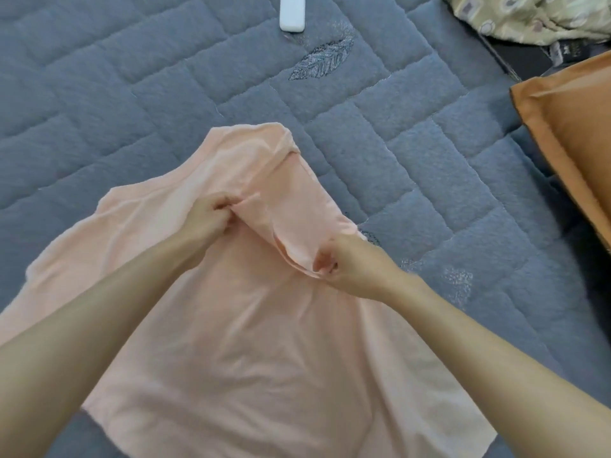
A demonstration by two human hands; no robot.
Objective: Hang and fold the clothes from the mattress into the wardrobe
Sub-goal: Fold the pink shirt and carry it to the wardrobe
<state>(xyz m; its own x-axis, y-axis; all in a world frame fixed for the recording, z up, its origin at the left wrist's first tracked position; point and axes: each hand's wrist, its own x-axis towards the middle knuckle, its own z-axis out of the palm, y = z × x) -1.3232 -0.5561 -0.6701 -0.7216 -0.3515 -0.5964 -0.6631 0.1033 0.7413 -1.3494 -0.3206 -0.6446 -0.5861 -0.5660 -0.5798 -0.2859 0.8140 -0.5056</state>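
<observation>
A pale peach T-shirt (pixel 251 352) lies spread on the grey quilted mattress (pixel 132 104), its far end folded back toward me. My left hand (pixel 210 216) pinches the folded edge near the shirt's middle. My right hand (pixel 350 264) pinches the hem of the same folded part at its near right corner. Both hands hold that flap slightly lifted above the rest of the shirt. The wardrobe is out of view.
A white remote-like object (pixel 291 13) lies at the mattress's far edge. An orange pillow (pixel 572 133) sits at the right. A patterned beige cloth (pixel 535 18) lies bunched at the top right, over something dark.
</observation>
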